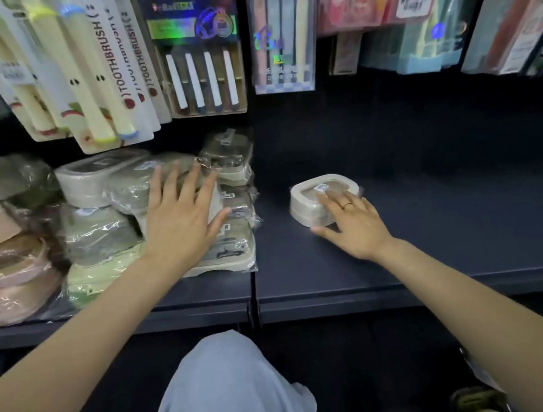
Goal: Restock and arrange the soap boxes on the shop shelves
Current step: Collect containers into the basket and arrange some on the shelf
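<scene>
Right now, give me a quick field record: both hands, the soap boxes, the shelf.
left hand: fingers spread, pressing on the wrapped soap box pile
right hand: fingers rest on the lid of the single soap box, thumb at its near side
single soap box: lies flat, apart from the pile
right shelf section: holds only that box
above: hanging toothbrush packs

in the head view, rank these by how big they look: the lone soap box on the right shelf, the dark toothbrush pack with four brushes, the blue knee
1. blue knee, though it is nearest the camera
2. toothbrush pack
3. lone soap box, under the right hand
</scene>
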